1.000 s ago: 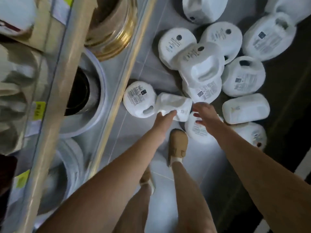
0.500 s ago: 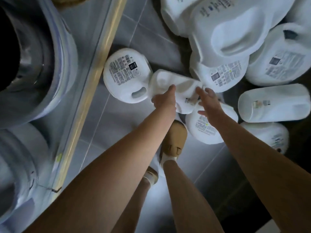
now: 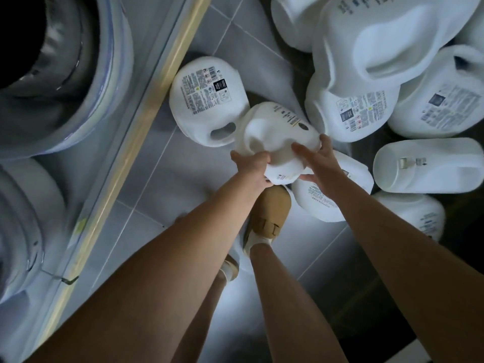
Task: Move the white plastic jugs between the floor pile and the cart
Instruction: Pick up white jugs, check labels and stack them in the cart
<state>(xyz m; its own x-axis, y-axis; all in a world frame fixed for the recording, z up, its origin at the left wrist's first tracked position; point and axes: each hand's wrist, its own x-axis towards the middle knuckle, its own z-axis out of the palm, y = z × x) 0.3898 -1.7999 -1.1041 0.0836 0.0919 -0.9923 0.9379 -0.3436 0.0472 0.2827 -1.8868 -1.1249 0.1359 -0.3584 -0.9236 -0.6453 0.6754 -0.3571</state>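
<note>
Jugs of white plastic (image 3: 379, 61) are heaped on the grey tiled floor (image 3: 167, 176) at the far right. One white jug (image 3: 275, 134) is gripped at its near end by the left hand (image 3: 252, 163), fingers curled round it. It is clasped on its right side by the right hand (image 3: 320, 161), just beyond a tan shoe (image 3: 269, 213) and beside a labelled jug (image 3: 204, 98) at its left.
</note>
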